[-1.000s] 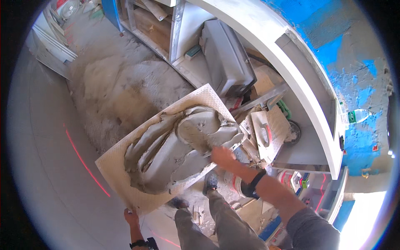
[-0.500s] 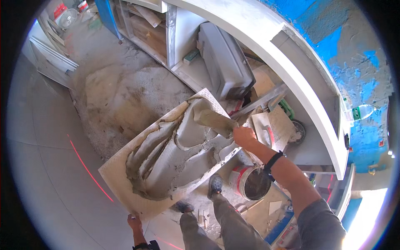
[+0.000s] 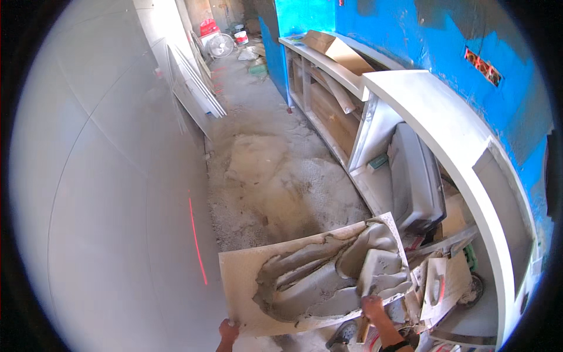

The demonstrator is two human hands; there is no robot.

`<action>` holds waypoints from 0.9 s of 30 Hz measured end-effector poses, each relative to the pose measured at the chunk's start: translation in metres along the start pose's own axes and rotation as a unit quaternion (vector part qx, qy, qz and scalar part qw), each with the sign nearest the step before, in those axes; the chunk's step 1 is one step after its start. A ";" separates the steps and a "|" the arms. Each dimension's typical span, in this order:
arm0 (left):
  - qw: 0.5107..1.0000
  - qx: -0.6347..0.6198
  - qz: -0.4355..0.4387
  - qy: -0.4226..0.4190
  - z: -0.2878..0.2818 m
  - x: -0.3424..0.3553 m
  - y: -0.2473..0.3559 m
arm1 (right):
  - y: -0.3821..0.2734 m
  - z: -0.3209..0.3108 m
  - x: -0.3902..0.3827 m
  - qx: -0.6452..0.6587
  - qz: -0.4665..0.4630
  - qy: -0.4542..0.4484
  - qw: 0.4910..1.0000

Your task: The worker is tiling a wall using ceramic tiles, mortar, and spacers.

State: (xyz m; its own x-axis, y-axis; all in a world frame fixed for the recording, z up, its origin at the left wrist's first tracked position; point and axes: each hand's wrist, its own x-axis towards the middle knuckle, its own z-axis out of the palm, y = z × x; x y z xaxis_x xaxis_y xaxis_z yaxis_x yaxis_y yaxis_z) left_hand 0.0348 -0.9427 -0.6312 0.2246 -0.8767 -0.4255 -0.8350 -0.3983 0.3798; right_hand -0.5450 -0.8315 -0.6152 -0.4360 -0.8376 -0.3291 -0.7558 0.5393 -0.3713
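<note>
A large pale tile [image 3: 237, 276] spans the lower middle, its upper face spread with thick, ridged grey mortar [image 3: 316, 296]. At its near left corner my left hand [image 3: 229, 330] is closed on the edge. My right hand [image 3: 373, 306] is closed at the near edge, further right. A wooden handle [image 3: 363, 330], seemingly a trowel's, sticks out below that fist. A smooth grey slab shape lies over the mortar beyond the fist; I cannot tell whether it is the coated trowel blade or mortar alone.
A grey wall [image 3: 117, 205] with a red laser line rises at left. At right stands a white open cabinet frame [image 3: 446, 111] holding a grey plastic case [image 3: 413, 182]. A flat float [image 3: 435, 281] leans near my right hand. The dusty floor [image 3: 264, 158] stretches ahead towards a fan [image 3: 221, 46].
My view has lifted and swung, so the tile sits lower and further right in it. My right hand has come from over the mortar's far end to the tile's near edge.
</note>
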 end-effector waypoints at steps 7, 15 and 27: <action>0.999 0.028 -0.030 0.033 -0.025 0.005 -0.072 | -0.112 -0.065 -0.006 -0.148 -0.129 -0.165 0.966; 0.999 -0.016 0.031 0.022 -0.016 0.000 -0.019 | -0.050 -0.139 0.097 -0.314 -0.051 0.001 0.948; 1.000 -0.024 -0.016 0.003 -0.025 -0.006 -0.017 | -0.177 0.033 -0.008 0.131 -0.044 -0.175 0.975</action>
State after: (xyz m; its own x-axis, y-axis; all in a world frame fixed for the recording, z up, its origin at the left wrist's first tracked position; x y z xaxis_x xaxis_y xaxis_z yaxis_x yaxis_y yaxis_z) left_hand 0.0602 -0.9368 -0.6149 0.2537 -0.8645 -0.4340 -0.8027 -0.4384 0.4042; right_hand -0.3915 -0.9178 -0.5751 -0.1464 -0.8255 -0.5451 -0.6122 0.5084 -0.6056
